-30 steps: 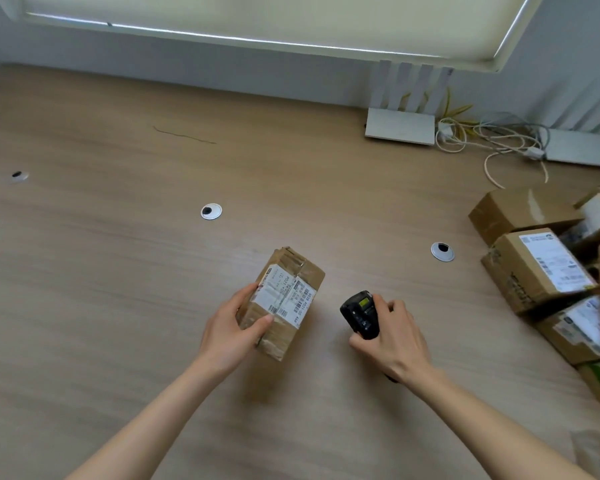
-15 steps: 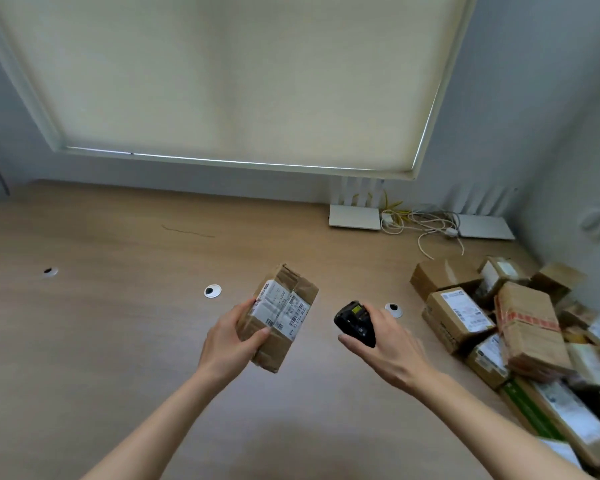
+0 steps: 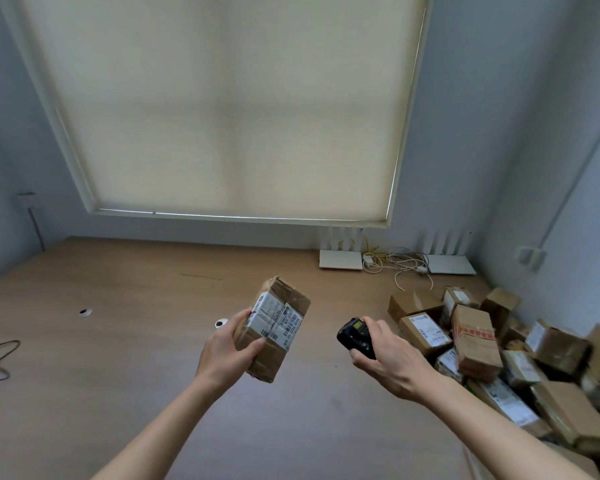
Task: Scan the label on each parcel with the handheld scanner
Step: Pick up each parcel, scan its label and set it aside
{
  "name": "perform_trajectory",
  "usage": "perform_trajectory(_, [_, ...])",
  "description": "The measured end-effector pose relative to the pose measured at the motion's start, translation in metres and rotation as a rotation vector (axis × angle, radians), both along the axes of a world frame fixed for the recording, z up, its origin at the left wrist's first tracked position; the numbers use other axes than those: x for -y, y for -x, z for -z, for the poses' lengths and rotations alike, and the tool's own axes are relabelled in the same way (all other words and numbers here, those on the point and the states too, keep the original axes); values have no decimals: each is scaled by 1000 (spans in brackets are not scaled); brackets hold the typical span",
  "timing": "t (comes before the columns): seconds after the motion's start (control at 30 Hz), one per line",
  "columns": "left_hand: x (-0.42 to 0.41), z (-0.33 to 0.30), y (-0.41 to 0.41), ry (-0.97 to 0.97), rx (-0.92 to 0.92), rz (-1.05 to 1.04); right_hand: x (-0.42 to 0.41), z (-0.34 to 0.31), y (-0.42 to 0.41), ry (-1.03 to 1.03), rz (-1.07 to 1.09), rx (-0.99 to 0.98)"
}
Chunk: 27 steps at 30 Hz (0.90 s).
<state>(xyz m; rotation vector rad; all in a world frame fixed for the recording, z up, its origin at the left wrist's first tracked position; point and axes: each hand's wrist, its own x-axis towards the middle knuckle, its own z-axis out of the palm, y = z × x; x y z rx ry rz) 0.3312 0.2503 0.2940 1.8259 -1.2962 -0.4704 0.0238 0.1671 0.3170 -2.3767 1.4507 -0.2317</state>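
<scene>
We've lifted the parcel (image 3: 276,327) off the desk (image 3: 118,341), left hand (image 3: 227,351) gripping it label-up; right hand (image 3: 388,358) clutches the scanner (image 3: 355,338) beside it, apart. Looks scanned — pile (image 3: 482,341) next, we reckon.

**Browns, whites and one black scanner**

Brown cardboard parcel (image 3: 278,327), crossed by glossy tan tape, with a white label (image 3: 276,318) printed in black text and barcode stripes. Black handheld scanner (image 3: 355,338) showing a small yellowish-green screen. Light wood-grain desk (image 3: 136,341), pale brown. Heap of brown parcels (image 3: 478,344) bearing white labels, one banded with red-printed tape. Cream roller blind (image 3: 229,109) against pale blue-grey walls. White routers (image 3: 341,259), white and yellow cables (image 3: 395,263).
</scene>
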Motion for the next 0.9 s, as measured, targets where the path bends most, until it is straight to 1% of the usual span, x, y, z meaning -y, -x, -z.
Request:
perform_trajectory(0.2, [-24,-23,-10,59,0,8,-25,-23,-9,23,-64,-19])
perform_trajectory(0.47, [-52,-46,-56,100,1,8,-51,-43,-63,65,-102,-58])
perform_trajectory(0.6, [-68,-55,-85,95,16,10,-64,-45,-93,55,-77,-48])
perform_trajectory(0.77, [-81,-58,-119,87,23,-1,-78,-43,-128,47,-113,-149])
perform_trajectory(0.9, [-91,-56,-142,80,40,4,-87,-41,-153,54,-149,-153])
